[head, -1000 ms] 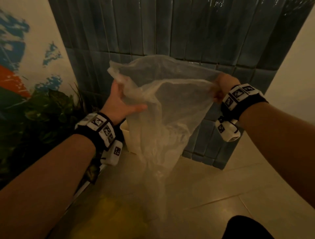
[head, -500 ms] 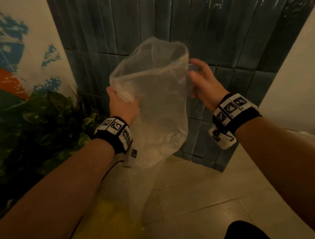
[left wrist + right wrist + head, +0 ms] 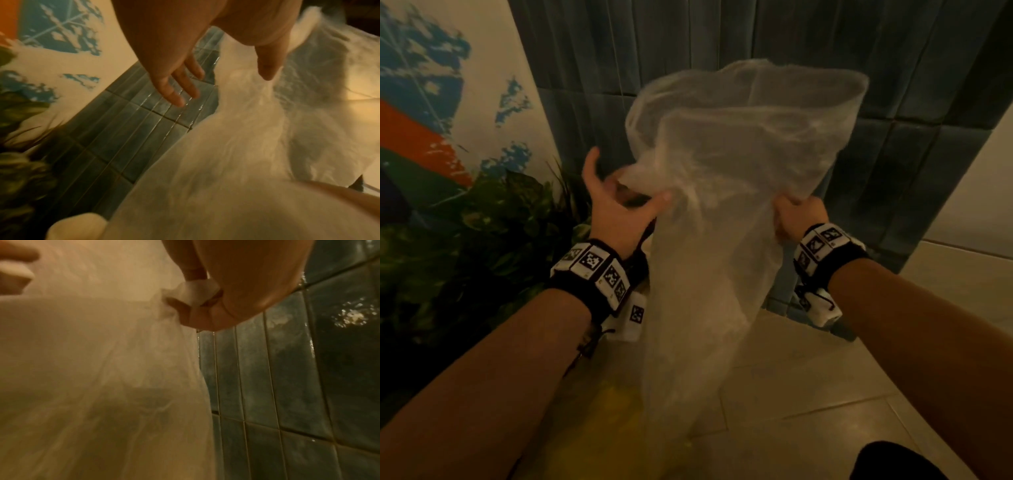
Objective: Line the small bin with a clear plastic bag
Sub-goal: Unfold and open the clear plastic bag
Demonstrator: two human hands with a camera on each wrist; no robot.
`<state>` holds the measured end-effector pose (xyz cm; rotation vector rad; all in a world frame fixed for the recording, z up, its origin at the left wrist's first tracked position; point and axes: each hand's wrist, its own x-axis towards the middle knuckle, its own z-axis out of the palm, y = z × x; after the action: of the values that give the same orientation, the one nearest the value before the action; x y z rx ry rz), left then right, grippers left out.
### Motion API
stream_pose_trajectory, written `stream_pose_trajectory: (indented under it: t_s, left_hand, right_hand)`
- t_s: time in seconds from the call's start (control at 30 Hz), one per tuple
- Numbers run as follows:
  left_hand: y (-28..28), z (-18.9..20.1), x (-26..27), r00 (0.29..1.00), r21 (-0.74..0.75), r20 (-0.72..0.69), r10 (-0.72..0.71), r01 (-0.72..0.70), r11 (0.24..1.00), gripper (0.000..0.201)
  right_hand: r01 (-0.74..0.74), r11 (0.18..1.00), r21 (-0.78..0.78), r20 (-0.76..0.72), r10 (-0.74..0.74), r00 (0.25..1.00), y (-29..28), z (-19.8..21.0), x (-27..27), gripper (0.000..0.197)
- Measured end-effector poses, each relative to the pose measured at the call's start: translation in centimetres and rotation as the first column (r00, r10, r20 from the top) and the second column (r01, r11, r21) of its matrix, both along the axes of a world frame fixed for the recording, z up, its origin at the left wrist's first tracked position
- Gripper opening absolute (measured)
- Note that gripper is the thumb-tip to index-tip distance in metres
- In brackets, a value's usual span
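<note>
A clear plastic bag (image 3: 729, 178) hangs in the air between my hands, its mouth puffed open at the top and its tail drooping toward the floor. My left hand (image 3: 619, 205) holds its left edge: the thumb (image 3: 267, 71) pinches gathered plastic while the other fingers (image 3: 176, 92) stick out straight, off the bag. My right hand (image 3: 796, 216) grips the right edge in a fist, with bunched plastic (image 3: 195, 290) wrapped inside the curled fingers. The bag and my left wrist hide the small bin in the head view. A pale rounded shape (image 3: 76, 227) lies low in the left wrist view; I cannot tell what it is.
A leafy plant (image 3: 482, 240) fills the left side under a painted wall (image 3: 431, 102). Dark blue-grey tiles (image 3: 774, 41) cover the wall straight ahead. Beige floor tiles (image 3: 825, 394) spread below, with a yellow patch (image 3: 619, 411) near the bag's tail. A dark shape (image 3: 893, 462) sits at the bottom right.
My right hand has dropped from the bag's upper rim and closed on its right edge. The left hand's fist has loosened to a thumb pinch with fingers spread. The bag's mouth has billowed wider.
</note>
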<state>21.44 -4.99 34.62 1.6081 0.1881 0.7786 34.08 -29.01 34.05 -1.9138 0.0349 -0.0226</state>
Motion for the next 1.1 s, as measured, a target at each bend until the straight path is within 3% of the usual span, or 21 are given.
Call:
stream_pose_trajectory:
  t_s: [0.1,0.17,0.23,0.27,0.37,0.4,0.47,0.53,0.63,0.7,0.73,0.8,0.83,0.9,0.93,1.0,1.03,1.1]
  left_hand:
    - [-0.9,-2.0,-1.2,0.965,-0.103,-0.257,-0.054,0.028,0.994,0.140]
    - [-2.3,-3.2,-1.3,0.875,-0.037,-0.463,-0.139,0.138,0.990,0.147]
    - [-3.6,-4.1,-0.6,0.807,0.088,-0.584,-0.086,0.168,0.982,0.139]
    - [-4.0,-4.3,0.0,0.802,0.126,-0.595,-0.041,0.143,0.982,0.124]
    - [-4.3,-3.9,0.9,0.847,0.190,-0.530,0.045,0.067,0.979,0.047]
    - [-4.1,-3.5,1.0,0.872,0.165,-0.489,0.032,0.057,0.985,0.037]
    - [-3.5,-2.6,1.0,0.904,0.063,-0.426,-0.014,0.045,0.997,0.024]
    - [-2.9,-2.0,1.0,0.913,0.007,-0.406,-0.028,0.034,0.999,0.010]
    - [-2.5,-1.4,0.9,0.924,0.018,-0.381,-0.034,0.043,0.999,0.013]
    - [-2.6,-1.1,0.8,0.924,0.038,-0.379,-0.057,0.077,0.996,0.012]
    - [-2.8,-1.0,0.5,0.919,0.050,-0.386,-0.083,0.110,0.993,0.012]
    - [-3.1,-0.9,0.0,0.913,0.056,-0.378,-0.154,0.189,0.980,0.008]
    - [-3.2,-0.9,-0.3,0.910,0.086,-0.371,-0.184,0.231,0.969,0.019]
    - [-3.1,-1.1,-0.8,0.894,0.169,-0.401,-0.198,0.285,0.944,0.055]
    - [-3.1,-1.2,-1.0,0.887,0.177,-0.417,-0.200,0.295,0.939,0.063]
    - [-2.8,-1.4,-1.3,0.891,0.147,-0.415,-0.186,0.268,0.952,0.059]
    - [-2.5,-1.5,-1.5,0.898,0.132,-0.405,-0.174,0.246,0.960,0.054]
    - [-2.0,-1.3,-1.9,0.903,0.190,-0.403,-0.151,0.244,0.951,0.044]
  right_hand:
    - [-0.051,0.998,0.044,0.038,0.050,0.998,0.1,0.7,-0.5,0.021]
    - [-0.124,0.991,-0.047,0.097,0.129,0.987,0.5,0.9,-1.1,0.018]
    - [-0.177,0.984,-0.036,0.117,0.180,0.977,1.1,1.0,-1.7,0.018]
    - [-0.203,0.979,0.007,0.122,0.201,0.972,1.3,1.0,-2.0,0.019]
    - [-0.346,0.934,0.089,0.152,0.330,0.932,1.2,1.3,-3.1,0.028]
    - [-0.412,0.905,0.106,0.158,0.394,0.905,0.8,1.4,-3.1,0.028]
    - [-0.492,0.851,0.185,0.182,0.462,0.868,-0.9,1.5,-2.7,0.042]
    - [-0.466,0.854,0.234,0.182,0.432,0.883,-2.6,0.9,-1.3,0.080]
    - [-0.412,0.908,0.082,0.095,0.404,0.910,-3.0,0.3,0.2,0.125]
    - [-0.478,0.878,-0.037,0.048,0.479,0.876,-2.0,0.3,0.4,0.134]
    - [-0.504,0.864,-0.021,0.021,0.504,0.863,-1.3,0.4,0.6,0.136]
    - [-0.512,0.858,-0.029,-0.021,0.512,0.859,-0.3,0.4,0.9,0.124]
    - [-0.518,0.841,-0.154,-0.056,0.516,0.855,0.2,0.6,0.7,0.105]
    - [-0.497,0.704,-0.507,-0.106,0.522,0.846,0.9,0.5,0.6,0.064]
    - [-0.478,0.639,-0.603,-0.102,0.533,0.840,1.2,0.0,0.8,0.046]
    - [-0.516,0.671,-0.532,-0.037,0.591,0.806,1.9,-1.5,1.3,0.016]
    - [-0.576,0.721,-0.384,0.012,0.628,0.778,2.1,-2.0,1.5,0.008]
    - [-0.604,0.794,-0.061,0.093,0.607,0.789,2.8,-2.3,2.5,0.024]
